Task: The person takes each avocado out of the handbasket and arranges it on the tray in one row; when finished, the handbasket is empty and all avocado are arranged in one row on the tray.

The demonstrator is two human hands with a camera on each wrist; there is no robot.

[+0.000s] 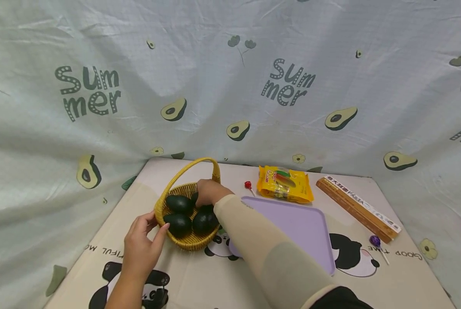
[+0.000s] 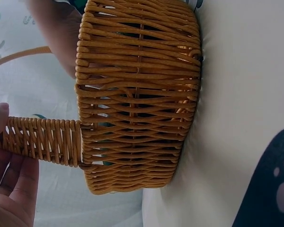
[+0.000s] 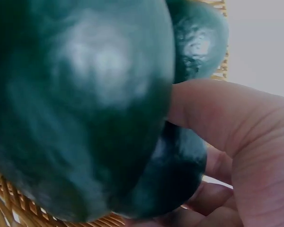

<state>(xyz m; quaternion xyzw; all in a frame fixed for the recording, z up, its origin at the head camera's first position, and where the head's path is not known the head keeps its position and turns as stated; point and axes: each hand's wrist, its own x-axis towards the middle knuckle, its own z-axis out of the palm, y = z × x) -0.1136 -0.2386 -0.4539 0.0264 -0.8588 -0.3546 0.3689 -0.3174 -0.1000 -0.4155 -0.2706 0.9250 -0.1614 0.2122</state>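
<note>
Your left hand is at the left of the basket, its thumb and fingers pinched closely on either side of the broad lower end of the woven handle. Your right hand reaches down inside the wicker basket, which stands upright on the counter, left of centre in the head view. Its fingers are curled round a dark green avocado, with the thumb on the near side; in the head view your hand hides most of that fruit.

You have three more avocados plainly showing in the basket: one at upper left, one at lower left and one at lower right.

Under your right forearm lies a lilac tray, partly covered by the sleeve. Beyond it, right of centre, you have a yellow mango-printed packet, with a red lollipop just to its left. A long brown box slants down at the right, a purple lollipop near its lower end. An avocado-print cloth fills the upper frame.
</note>
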